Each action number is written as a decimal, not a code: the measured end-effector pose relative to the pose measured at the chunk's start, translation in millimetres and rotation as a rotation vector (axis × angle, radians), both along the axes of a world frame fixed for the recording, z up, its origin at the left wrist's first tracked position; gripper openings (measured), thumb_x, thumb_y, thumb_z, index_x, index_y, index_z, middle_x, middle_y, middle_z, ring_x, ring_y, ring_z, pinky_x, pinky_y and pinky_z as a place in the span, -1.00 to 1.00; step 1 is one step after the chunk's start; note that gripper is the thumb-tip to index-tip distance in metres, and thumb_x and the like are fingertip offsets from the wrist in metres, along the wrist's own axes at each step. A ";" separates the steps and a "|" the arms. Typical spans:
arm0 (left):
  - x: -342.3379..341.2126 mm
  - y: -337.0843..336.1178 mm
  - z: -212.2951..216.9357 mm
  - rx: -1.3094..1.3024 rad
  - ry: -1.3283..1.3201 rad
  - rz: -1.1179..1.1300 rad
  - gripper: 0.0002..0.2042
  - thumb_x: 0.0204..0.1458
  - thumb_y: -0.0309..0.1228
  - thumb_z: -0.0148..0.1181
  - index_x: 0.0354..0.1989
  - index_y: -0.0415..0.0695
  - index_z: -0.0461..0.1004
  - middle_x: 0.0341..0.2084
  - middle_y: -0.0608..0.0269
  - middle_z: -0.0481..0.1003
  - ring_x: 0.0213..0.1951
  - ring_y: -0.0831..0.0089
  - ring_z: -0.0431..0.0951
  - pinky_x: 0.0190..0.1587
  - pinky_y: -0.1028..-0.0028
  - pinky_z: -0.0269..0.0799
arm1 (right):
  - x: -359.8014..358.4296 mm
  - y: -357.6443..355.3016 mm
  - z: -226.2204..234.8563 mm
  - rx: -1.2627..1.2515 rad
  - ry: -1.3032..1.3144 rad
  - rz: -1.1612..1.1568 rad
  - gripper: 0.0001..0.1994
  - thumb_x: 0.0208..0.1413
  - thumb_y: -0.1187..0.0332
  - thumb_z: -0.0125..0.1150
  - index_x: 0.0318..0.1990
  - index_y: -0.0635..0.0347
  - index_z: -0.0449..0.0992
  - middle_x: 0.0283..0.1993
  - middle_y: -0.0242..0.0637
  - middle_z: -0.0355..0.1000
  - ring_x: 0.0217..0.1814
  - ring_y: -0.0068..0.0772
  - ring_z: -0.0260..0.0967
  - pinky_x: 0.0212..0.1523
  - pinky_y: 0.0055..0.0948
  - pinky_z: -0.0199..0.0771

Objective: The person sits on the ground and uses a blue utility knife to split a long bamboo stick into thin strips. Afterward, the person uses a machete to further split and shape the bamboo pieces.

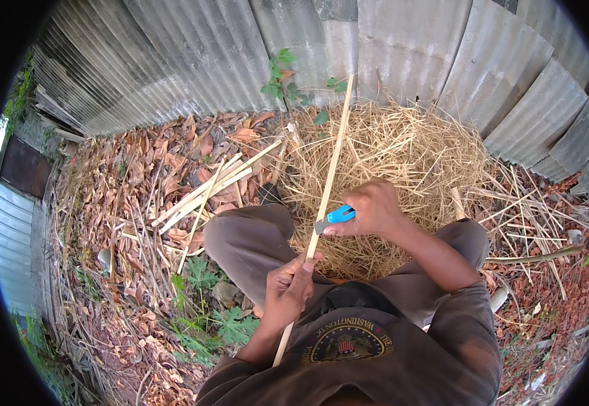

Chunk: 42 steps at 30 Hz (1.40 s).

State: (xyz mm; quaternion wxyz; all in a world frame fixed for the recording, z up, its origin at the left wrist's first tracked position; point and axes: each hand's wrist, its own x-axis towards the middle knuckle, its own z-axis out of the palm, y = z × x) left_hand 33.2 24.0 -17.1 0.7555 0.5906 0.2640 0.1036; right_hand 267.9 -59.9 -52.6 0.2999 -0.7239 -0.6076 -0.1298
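Observation:
A long, pale bamboo strip (pixel 336 152) slants up across the middle, its lower end by my torso and its far end close to the metal wall. My left hand (pixel 288 287) is closed around the lower part of the strip. Above it, my right hand (pixel 373 206) grips a blue-handled knife (pixel 340 215) with a broad, grey blade. The blade lies against the strip, a short way beyond my left fingers. Between my folded legs (pixel 250 237) and past them spreads a heap of thin bamboo shavings (pixel 403 155).
Several cut bamboo strips (pixel 213 189) lie on dry leaves at the left. Corrugated metal sheets (pixel 409 54) stand as a wall across the back. Green plants (pixel 233 325) grow beside my left leg. Scattered sticks (pixel 531 257) lie at the right.

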 end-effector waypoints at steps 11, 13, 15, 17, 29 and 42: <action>-11.6 -7.7 3.9 -0.119 -0.010 -0.006 -0.72 0.31 -0.35 -0.02 0.06 -0.24 0.46 -0.80 0.51 0.21 -0.75 0.78 0.09 -0.69 0.66 -0.04 | 46.3 -1.1 -9.4 -0.003 0.117 -0.256 -0.24 0.01 -0.51 -0.14 -0.78 0.03 0.30 -0.87 -0.41 0.12 -0.83 -0.38 0.18 -0.76 -0.33 0.20; -2.1 -0.6 2.5 -0.086 -0.059 0.002 -0.71 0.31 -0.34 -0.04 0.06 -0.25 0.46 -0.81 0.48 0.21 -0.76 0.76 0.10 -0.70 0.65 -0.02 | 11.6 -0.6 -10.1 -0.025 0.081 -0.105 -0.25 0.02 -0.50 -0.13 -0.80 0.02 0.29 -0.88 -0.41 0.11 -0.84 -0.39 0.17 -0.77 -0.35 0.18; -6.0 1.6 6.2 -0.105 -0.085 0.009 -0.70 0.32 -0.33 -0.05 0.06 -0.26 0.46 -0.81 0.47 0.21 -0.76 0.75 0.10 -0.70 0.64 -0.01 | -10.1 -0.4 -4.4 0.069 0.067 0.029 -0.25 0.01 -0.49 -0.10 -0.81 0.02 0.28 -0.88 -0.42 0.11 -0.84 -0.38 0.17 -0.76 -0.34 0.19; -10.7 -3.0 3.4 -0.126 -0.088 -0.008 -0.70 0.32 -0.32 -0.05 0.06 -0.25 0.45 -0.81 0.46 0.21 -0.76 0.74 0.10 -0.69 0.65 -0.01 | 15.7 -1.5 0.5 -0.067 0.165 -0.162 -0.28 -0.14 -0.47 0.11 -0.76 0.09 0.39 -0.81 -0.32 0.29 -0.76 -0.23 0.33 -0.68 -0.28 0.33; 3.8 -0.5 1.0 0.174 0.043 -0.009 -0.73 0.29 -0.38 -0.01 0.05 -0.24 0.48 -0.75 0.57 0.21 -0.69 0.84 0.10 -0.65 0.68 -0.03 | 3.3 -0.2 -2.6 -0.040 0.029 -0.050 -0.26 -0.18 -0.52 0.08 -0.82 0.04 0.32 -0.87 -0.37 0.16 -0.82 -0.26 0.22 -0.72 -0.30 0.23; -11.6 -7.7 5.3 0.067 0.050 -0.058 -0.73 0.30 -0.40 -0.01 0.08 -0.23 0.46 -0.71 0.59 0.18 -0.65 0.83 0.08 -0.62 0.69 -0.05 | 73.7 11.1 -28.5 -0.219 0.080 -0.491 -0.20 0.02 -0.51 -0.16 -0.78 0.10 0.39 -0.87 -0.42 0.14 -0.81 -0.40 0.19 -0.75 -0.35 0.18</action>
